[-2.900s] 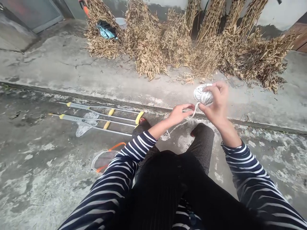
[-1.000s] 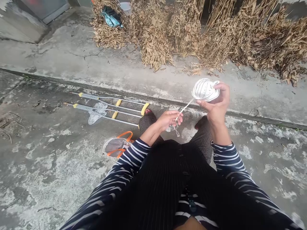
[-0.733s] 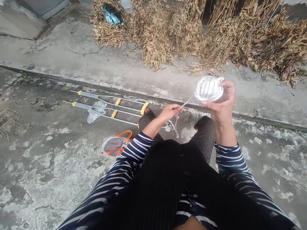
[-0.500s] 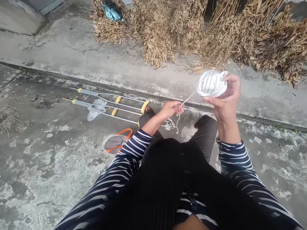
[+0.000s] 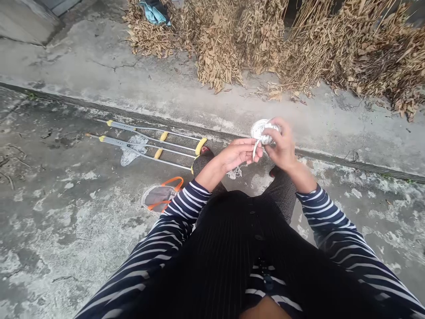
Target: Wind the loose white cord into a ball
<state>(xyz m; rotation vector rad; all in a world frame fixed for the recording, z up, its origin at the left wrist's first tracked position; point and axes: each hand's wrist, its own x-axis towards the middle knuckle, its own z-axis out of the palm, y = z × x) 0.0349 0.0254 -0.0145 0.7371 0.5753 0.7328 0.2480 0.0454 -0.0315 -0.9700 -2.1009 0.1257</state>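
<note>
A ball of white cord (image 5: 260,129) is gripped by my right hand (image 5: 280,144), its fingers curled over the right side. Just left of it, my left hand (image 5: 239,154) pinches a short length of the cord (image 5: 255,149) close to the ball. The two hands almost meet in front of my knees. Below my left hand, a loose tangle of white string (image 5: 235,173) lies on the concrete between my feet. My left fingers partly hide where the cord leads down.
Two crutches (image 5: 149,144) with yellow pads lie on the ground at left, over a clear plastic bag (image 5: 133,153). Nearer me is a grey bag (image 5: 157,197) with orange handles. Dried plant stalks (image 5: 219,53) line the raised concrete ledge (image 5: 99,84), with a blue cloth (image 5: 154,13) on them.
My right hand has brought the ball of cord left and down to my left hand. The stretch of cord between them has shortened. The left hand has shifted slightly right.
</note>
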